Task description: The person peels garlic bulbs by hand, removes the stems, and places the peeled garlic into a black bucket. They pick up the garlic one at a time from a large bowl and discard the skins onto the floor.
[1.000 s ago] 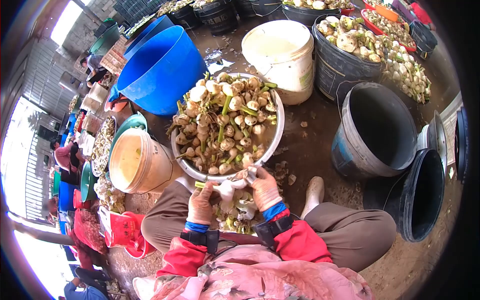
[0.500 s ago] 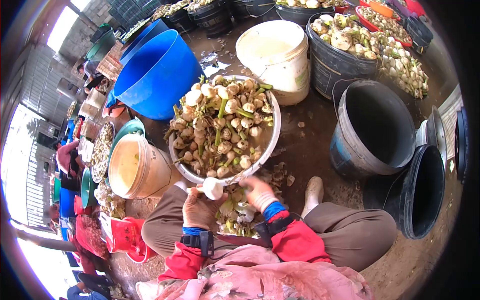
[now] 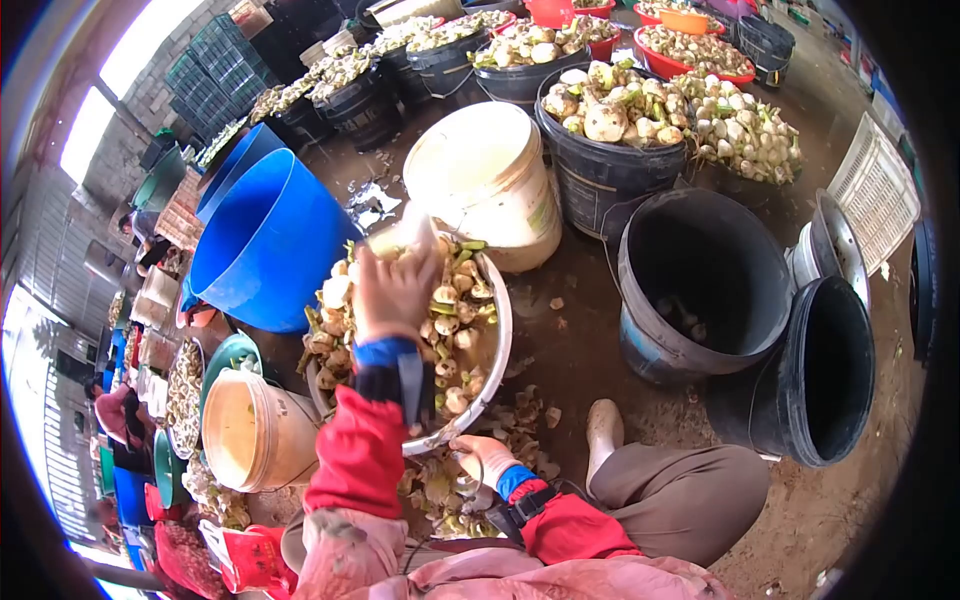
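Note:
My left hand reaches out over the metal basin, towards the white bucket, and is smeared by motion. At its fingertips is a pale blur that looks like a white garlic bulb. The basin holds a heap of unpeeled garlic bulbs with green stems, partly hidden behind my left hand and sleeve. My right hand is closed just below the basin's near rim, above a pile of loose skins and leaves. What its fingers hold is too small to make out.
A white bucket stands behind the basin, with a blue tub to its left. A dark bucket with some bulbs inside and a tilted black bucket are on the right. Near my left knee stands a cream bucket.
My left hand has moved forward from my lap over the basin, with the pale bulb. My right hand has shifted slightly down and left in view. The camera view has turned.

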Available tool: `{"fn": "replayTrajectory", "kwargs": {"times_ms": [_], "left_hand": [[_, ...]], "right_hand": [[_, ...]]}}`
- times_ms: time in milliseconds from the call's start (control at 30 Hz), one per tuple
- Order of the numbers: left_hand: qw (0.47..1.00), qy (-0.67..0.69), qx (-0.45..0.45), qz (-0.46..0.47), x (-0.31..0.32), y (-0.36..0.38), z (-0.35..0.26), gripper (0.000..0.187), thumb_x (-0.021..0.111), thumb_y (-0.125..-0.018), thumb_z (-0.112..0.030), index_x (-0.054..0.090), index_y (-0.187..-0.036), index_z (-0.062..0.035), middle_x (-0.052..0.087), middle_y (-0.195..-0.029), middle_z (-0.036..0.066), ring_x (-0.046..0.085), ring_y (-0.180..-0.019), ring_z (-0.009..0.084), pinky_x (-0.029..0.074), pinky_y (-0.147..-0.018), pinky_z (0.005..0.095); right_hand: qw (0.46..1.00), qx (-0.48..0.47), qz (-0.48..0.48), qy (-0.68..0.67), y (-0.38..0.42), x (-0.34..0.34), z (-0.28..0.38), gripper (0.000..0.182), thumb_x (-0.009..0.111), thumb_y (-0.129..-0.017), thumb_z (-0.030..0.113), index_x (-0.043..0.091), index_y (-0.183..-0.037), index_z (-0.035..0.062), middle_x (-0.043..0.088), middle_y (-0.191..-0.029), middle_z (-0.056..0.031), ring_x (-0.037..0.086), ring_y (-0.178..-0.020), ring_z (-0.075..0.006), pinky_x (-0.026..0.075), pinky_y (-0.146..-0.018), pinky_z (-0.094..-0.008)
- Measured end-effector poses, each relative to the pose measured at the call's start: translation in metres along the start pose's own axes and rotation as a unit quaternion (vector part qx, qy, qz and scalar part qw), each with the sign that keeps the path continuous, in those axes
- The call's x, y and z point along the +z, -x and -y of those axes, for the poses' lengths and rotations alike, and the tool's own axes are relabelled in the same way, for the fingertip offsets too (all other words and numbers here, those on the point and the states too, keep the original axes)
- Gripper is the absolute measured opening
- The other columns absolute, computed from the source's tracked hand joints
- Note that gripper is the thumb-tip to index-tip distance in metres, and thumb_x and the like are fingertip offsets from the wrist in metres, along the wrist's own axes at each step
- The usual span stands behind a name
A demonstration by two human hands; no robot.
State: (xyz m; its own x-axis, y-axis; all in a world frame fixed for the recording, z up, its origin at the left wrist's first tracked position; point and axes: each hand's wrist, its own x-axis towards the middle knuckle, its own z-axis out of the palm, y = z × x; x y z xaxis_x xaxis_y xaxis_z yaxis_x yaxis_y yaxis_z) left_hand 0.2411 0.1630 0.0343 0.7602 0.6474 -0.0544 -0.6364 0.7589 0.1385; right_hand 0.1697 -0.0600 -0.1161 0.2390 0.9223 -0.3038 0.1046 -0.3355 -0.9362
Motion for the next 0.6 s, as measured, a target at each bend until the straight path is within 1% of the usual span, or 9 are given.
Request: {"fn": "replayTrajectory", "kwargs": {"times_ms": [33,100,233,267,300,333,433,500,600], "left_hand": [[0.972,-0.207,0.091,-0.065,0.082,0.006,0.030,0.078,0.057,-0.086,-0.044,0.018,-0.139,-0.0014,0.044,-0.127,0.023,0.047,-0.114,0.0405,0.037,-0.099,0.0508],[0.957,-0.280,0.081,-0.011,0.107,-0.007,0.031,0.079,0.054,-0.087,-0.047,0.017,-0.140,-0.0015,0.043,-0.126,0.023,0.047,-0.114,0.0376,0.036,-0.100,0.0509],[0.863,-0.504,0.014,0.037,0.069,0.019,0.023,0.050,0.052,-0.090,-0.039,0.042,-0.125,-0.0042,0.053,-0.113,0.012,0.051,-0.107,0.0284,0.042,-0.093,0.0451],[0.864,-0.494,-0.091,0.041,0.030,0.016,0.003,0.040,0.052,-0.091,-0.031,0.047,-0.121,-0.0054,0.053,-0.111,0.007,0.052,-0.103,0.0234,0.045,-0.086,0.0376],[0.856,-0.515,-0.045,-0.014,0.031,0.017,0.017,0.039,0.061,-0.084,-0.036,0.059,-0.104,-0.0034,0.062,-0.087,0.003,0.060,-0.078,0.0147,0.049,-0.076,0.0301],[0.654,-0.754,-0.009,-0.057,-0.022,0.037,0.005,0.035,0.067,-0.080,-0.030,0.062,-0.100,-0.0018,0.063,-0.084,0.002,0.060,-0.076,0.0159,0.049,-0.071,0.0302],[0.230,-0.969,0.056,0.071,-0.123,0.060,-0.012,0.030,0.069,-0.073,-0.027,0.063,-0.102,-0.0191,0.062,-0.084,0.014,0.061,-0.080,0.0318,0.049,-0.071,0.0394],[0.064,-0.991,-0.115,-0.034,-0.114,0.068,0.014,0.026,0.060,-0.079,-0.028,0.059,-0.105,-0.0280,0.062,-0.089,0.015,0.060,-0.087,0.0346,0.047,-0.072,0.0454],[0.091,-0.972,-0.203,-0.079,-0.133,0.049,0.020,0.029,0.058,-0.079,-0.024,0.059,-0.108,-0.0241,0.063,-0.099,0.016,0.059,-0.094,0.0347,0.048,-0.076,0.0446]], "right_hand": [[0.998,-0.016,-0.014,0.051,-0.001,-0.003,0.002,0.034,0.052,-0.079,0.012,0.059,-0.113,0.0148,0.063,-0.096,-0.0180,0.062,-0.084,-0.0320,0.049,-0.075,-0.0383],[0.997,-0.060,-0.050,-0.010,-0.004,-0.004,-0.001,0.032,0.053,-0.080,0.012,0.061,-0.111,0.0150,0.064,-0.093,-0.0178,0.062,-0.085,-0.0313,0.048,-0.076,-0.0368],[0.985,0.039,-0.063,-0.155,-0.005,-0.014,0.003,0.023,0.057,-0.083,0.009,0.065,-0.105,0.0074,0.067,-0.089,-0.0069,0.059,-0.080,-0.0133,0.045,-0.077,-0.0253],[0.982,0.044,-0.053,-0.173,-0.006,-0.014,-0.002,0.024,0.057,-0.083,0.008,0.065,-0.105,0.0074,0.067,-0.090,-0.0073,0.060,-0.081,-0.0137,0.045,-0.078,-0.0254],[0.980,0.049,-0.044,-0.190,-0.007,-0.015,-0.007,0.024,0.057,-0.082,0.008,0.066,-0.104,0.0074,0.067,-0.091,-0.0077,0.060,-0.083,-0.0141,0.045,-0.079,-0.0254],[0.979,0.055,-0.044,-0.193,-0.007,-0.017,-0.008,0.024,0.057,-0.082,0.008,0.066,-0.104,0.0074,0.067,-0.091,-0.0077,0.060,-0.083,-0.0141,0.045,-0.079,-0.0254],[0.979,0.025,-0.062,-0.195,-0.005,-0.028,0.000,0.024,0.057,-0.082,0.009,0.066,-0.104,0.0085,0.067,-0.094,-0.0096,0.062,-0.086,-0.0173,0.046,-0.079,-0.0270],[0.981,0.108,-0.048,-0.153,-0.006,-0.032,0.004,0.024,0.057,-0.082,0.011,0.066,-0.104,0.0098,0.067,-0.096,-0.0114,0.063,-0.088,-0.0207,0.047,-0.080,-0.0287],[0.984,0.086,-0.078,-0.132,-0.011,-0.023,-0.010,0.024,0.057,-0.082,0.012,0.066,-0.104,0.0106,0.067,-0.096,-0.0118,0.063,-0.088,-0.0220,0.047,-0.080,-0.0291]]}}
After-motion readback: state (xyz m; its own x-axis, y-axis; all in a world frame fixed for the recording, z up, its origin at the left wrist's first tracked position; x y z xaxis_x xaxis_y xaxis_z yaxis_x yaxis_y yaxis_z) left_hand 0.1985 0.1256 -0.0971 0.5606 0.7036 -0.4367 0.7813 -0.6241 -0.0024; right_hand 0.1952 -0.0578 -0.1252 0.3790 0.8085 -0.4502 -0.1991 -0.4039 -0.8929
